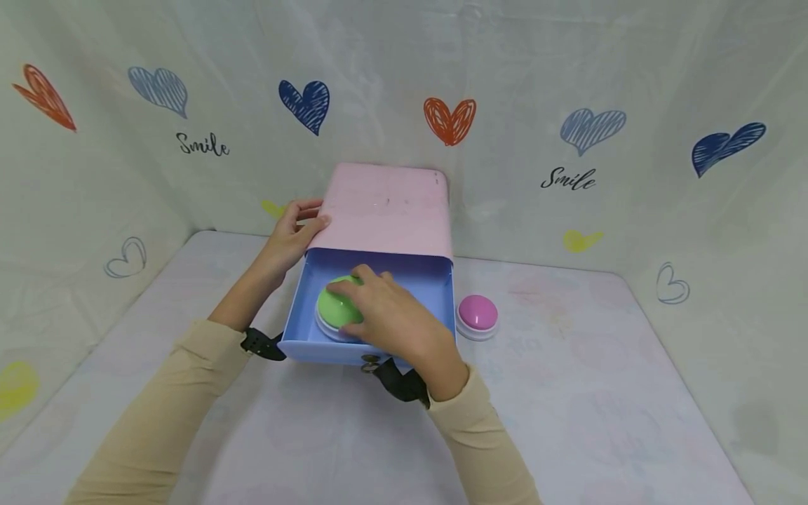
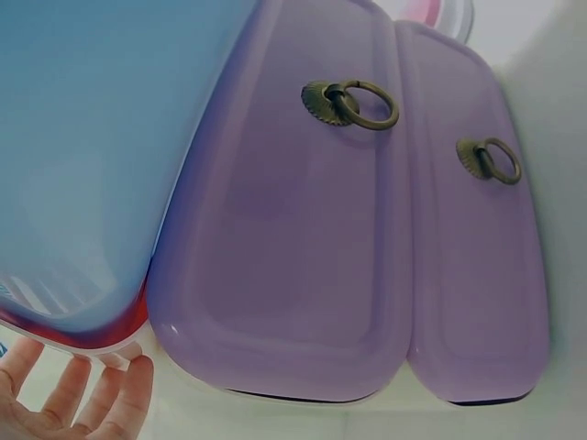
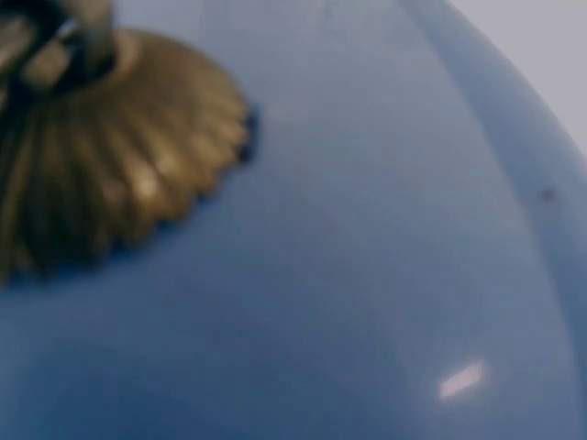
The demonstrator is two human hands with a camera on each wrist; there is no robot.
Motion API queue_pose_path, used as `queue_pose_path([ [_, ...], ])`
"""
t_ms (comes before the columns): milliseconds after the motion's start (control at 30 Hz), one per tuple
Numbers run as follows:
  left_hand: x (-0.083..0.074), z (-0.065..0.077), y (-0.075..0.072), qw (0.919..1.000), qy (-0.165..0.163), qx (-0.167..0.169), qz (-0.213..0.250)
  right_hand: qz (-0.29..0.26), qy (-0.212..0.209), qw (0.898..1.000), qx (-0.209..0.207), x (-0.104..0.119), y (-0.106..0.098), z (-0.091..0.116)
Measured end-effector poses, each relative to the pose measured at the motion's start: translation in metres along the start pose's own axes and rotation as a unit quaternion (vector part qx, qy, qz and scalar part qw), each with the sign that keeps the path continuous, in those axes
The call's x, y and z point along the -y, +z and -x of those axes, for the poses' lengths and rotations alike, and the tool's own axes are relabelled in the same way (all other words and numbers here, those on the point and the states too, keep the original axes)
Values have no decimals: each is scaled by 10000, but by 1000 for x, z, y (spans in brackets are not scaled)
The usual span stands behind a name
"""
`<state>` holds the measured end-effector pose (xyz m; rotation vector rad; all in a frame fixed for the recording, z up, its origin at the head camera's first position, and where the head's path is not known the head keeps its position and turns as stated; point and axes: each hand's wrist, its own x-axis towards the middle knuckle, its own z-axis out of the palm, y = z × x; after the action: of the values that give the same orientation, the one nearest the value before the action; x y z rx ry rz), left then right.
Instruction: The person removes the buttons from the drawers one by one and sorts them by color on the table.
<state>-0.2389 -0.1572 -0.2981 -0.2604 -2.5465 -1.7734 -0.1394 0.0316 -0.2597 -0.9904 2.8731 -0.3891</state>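
Note:
A small drawer cabinet with a pink top (image 1: pixel 385 210) stands at the middle of the table, its blue drawer (image 1: pixel 416 280) pulled out toward me. Inside the drawer, on its left side, sits a green domed push button (image 1: pixel 334 306) with a white base. My right hand (image 1: pixel 391 315) reaches over the drawer front, fingers and thumb curled round the green button. My left hand (image 1: pixel 292 235) rests against the cabinet's left side, thumb at the top's edge; in the left wrist view its fingertips (image 2: pixel 135 390) touch the side. The drawer front (image 3: pixel 367 229) fills the right wrist view.
A pink domed push button (image 1: pixel 477 313) with a white base stands on the table just right of the drawer. Below the blue drawer are two purple drawers (image 2: pixel 284 238) with brass ring pulls (image 2: pixel 369 104). A curtain (image 1: pixel 391 42) printed with hearts hangs behind the table.

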Motion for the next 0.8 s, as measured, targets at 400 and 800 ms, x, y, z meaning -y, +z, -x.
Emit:
queue_pose_path([
  [400, -1, 0, 0, 10000, -66, 16, 35, -362, 316, 9976, -507, 0, -6, 14],
  [800, 0, 0, 1, 10000, -30, -19, 16, -763, 618, 9888, -1121, -15, -9, 33],
])
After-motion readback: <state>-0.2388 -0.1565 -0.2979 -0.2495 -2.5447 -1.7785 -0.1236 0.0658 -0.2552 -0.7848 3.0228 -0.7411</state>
